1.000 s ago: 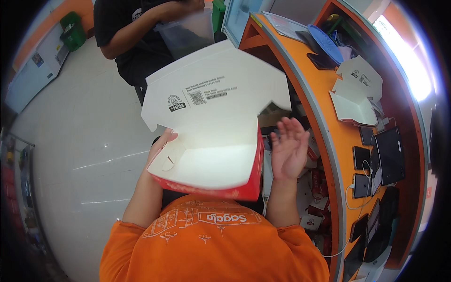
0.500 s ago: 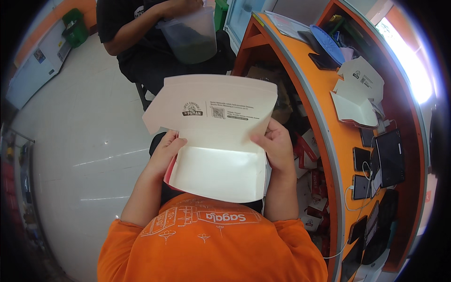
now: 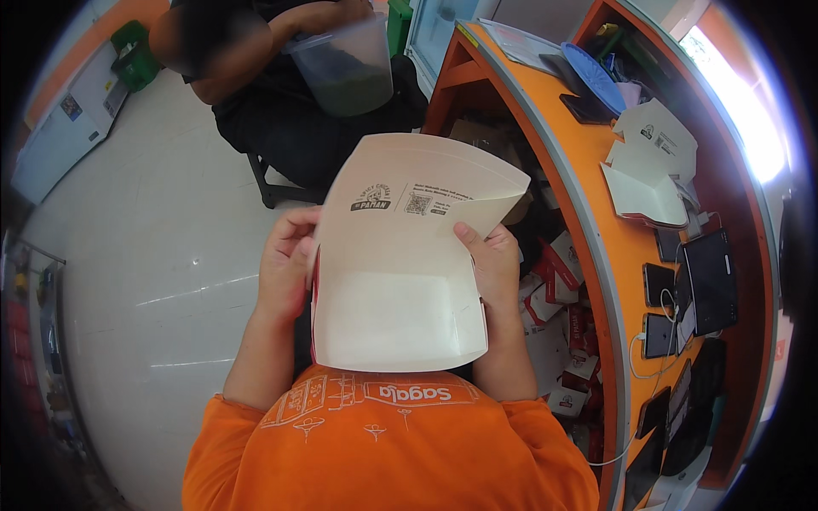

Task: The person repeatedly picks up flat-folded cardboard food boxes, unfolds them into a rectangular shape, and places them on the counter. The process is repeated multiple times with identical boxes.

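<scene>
In front of my chest is a cardboard food box [image 3: 388,319], white inside with red on its outer left side. Its lid stands raised at the far side, with black print on the inner face. My left hand [image 3: 290,255] is closed on the left edge where the lid meets the tray, its fingers partly behind the card. At the right, my right hand [image 3: 492,260] grips the side, thumb on the inner face beside a folded-in lid flap. The near wall of the box rests close to my orange shirt.
Another opened box [image 3: 648,192] stands on the orange counter [image 3: 588,170] at the right, along with phones, cables and a tablet [image 3: 709,281]. Several red-and-white boxes [image 3: 575,341] lie under the counter. Ahead, a seated person holds a clear plastic tub [image 3: 345,72].
The lid's left flap, spread outward before, is now folded up along the side. My left hand has moved up and the lid's right side bends inward. The seated person leans further forward.
</scene>
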A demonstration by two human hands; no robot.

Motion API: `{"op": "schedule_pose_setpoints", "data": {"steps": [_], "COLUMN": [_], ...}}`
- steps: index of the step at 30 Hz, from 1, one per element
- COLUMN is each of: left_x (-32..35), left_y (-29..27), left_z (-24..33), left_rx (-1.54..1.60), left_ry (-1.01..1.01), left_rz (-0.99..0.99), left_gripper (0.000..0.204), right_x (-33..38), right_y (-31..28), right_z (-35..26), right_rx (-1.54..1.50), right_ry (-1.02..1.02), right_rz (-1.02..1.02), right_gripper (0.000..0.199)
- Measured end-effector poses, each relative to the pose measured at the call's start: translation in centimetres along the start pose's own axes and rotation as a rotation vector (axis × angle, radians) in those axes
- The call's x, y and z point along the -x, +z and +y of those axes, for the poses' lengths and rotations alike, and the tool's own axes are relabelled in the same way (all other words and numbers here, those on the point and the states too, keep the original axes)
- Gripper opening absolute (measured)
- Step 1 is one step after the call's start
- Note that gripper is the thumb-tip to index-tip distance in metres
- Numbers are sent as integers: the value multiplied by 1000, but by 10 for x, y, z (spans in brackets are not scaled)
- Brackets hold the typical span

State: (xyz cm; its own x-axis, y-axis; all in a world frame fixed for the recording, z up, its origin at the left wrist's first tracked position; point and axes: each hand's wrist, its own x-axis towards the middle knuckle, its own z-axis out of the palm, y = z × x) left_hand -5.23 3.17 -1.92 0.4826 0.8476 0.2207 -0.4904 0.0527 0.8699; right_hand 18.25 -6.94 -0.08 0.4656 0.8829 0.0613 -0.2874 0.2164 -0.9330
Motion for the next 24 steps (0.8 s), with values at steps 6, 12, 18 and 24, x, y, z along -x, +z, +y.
{"op": "schedule_pose_setpoints", "data": {"steps": [6, 12, 18, 24], "left_x": [-9, -18, -15, -20], "left_y": [8, 21, 18, 52], "left_z": [-2, -14, -10, -3], "left_rx": [-429, -356, -320, -97], "left_ry": [-11, 166, 114, 295], "left_rz": [11, 61, -79, -2], "left_gripper": [28, 16, 20, 19], "right_x": [9, 4, 3, 11], "right_y": [4, 3, -17, -29], "right_z": [-5, 2, 3, -7], "right_rx": [167, -76, 42, 105], "right_ry": [-49, -304, -372, -365], "right_rz": [-3, 8, -3, -53], "right_gripper": [23, 23, 14, 13]}}
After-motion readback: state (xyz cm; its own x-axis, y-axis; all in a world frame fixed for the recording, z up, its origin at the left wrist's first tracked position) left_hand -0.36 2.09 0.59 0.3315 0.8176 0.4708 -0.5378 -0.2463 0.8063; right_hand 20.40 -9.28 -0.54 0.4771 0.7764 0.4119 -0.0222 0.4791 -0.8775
